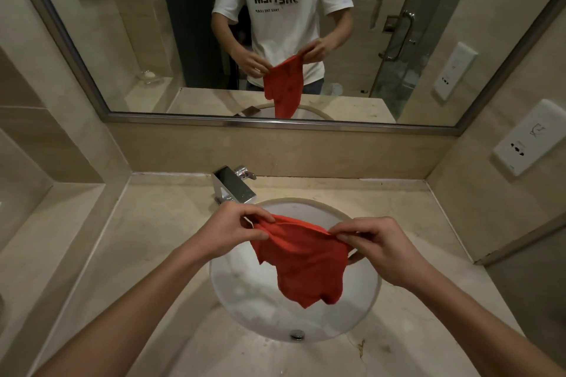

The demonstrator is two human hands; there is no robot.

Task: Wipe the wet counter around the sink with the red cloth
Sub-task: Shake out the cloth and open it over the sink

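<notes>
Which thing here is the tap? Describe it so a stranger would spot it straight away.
Start at the round white sink set in the beige counter. At its far rim, below the mirror, stands the tap: a boxy chrome block with a small lever behind it. It is the only shiny metal piece on the stone.

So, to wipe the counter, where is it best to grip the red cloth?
Probably by its top hem: the red cloth hangs limp over the sink, pinched at both upper corners by the left hand and right hand. Gather that edge from above into one palm.
</notes>
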